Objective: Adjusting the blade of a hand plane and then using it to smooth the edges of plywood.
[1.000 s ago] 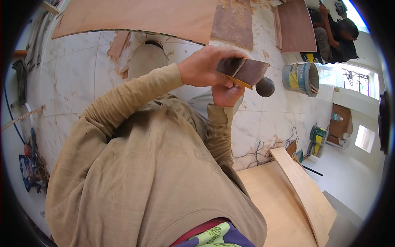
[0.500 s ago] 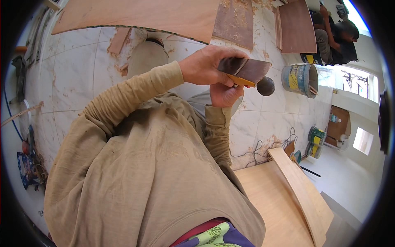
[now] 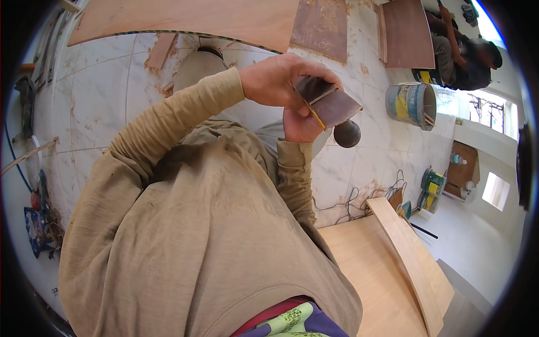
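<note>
A hand plane point(image 3: 336, 108) is held up in front of my chest, its flat brown sole with a narrow slit facing up toward me. It has a yellow side edge and a dark round knob point(image 3: 347, 133) below. My left hand point(image 3: 272, 81) is closed around its near-left end, fingers over the top edge and thumb at the yellow side. Right underneath, my right hand point(image 3: 299, 124) is up against the plane; its palm shows, while its fingers are hidden behind the tool.
A large reddish plywood sheet point(image 3: 185, 19) lies ahead. Wood shavings dot the tiled floor point(image 3: 98, 90). To the right are a bucket point(image 3: 411, 106), a seated person point(image 3: 469, 59), a tangled cord point(image 3: 353, 205) and pale boards point(image 3: 359, 253).
The hand plane has tilted and turned in my hands, so more of its sole faces me. Its knob end has swung left and down. My left hand has shifted slightly left and up.
</note>
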Demonstrator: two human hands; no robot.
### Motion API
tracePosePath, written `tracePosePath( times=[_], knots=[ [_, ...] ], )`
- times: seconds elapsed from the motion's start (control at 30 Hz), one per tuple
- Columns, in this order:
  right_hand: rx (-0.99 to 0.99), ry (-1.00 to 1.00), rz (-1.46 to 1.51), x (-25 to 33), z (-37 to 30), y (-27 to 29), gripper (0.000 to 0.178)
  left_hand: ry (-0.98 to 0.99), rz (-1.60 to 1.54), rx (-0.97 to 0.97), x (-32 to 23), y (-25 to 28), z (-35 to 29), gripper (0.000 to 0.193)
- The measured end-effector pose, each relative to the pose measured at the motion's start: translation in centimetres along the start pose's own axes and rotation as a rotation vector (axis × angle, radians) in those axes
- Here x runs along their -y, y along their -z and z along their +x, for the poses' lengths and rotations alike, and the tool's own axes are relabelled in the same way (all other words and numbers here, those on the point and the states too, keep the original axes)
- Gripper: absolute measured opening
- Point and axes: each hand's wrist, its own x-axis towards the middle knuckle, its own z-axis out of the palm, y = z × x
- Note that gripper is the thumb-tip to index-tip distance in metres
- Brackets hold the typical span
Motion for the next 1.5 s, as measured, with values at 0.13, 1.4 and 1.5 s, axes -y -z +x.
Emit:
tracePosePath(
  times=[0.13,1.4,1.5],
  knots=[
    [-0.015,-0.041,0.130,-0.3,0.0,1.0,0.069,0.033,-0.038,0.004,0.3,0.1,-0.2,0.071],
    [0.418,0.282,-0.888,1.9,1.0,6.1,0.066,1.193,-0.652,0.274,2.4,3.6,-0.3,0.058],
    [0.050,-0.081,-0.511,-0.3,2.0,7.3,0.061,0.919,0.049,0.133,4.3,10.6,3.5,0.067]
  ],
)
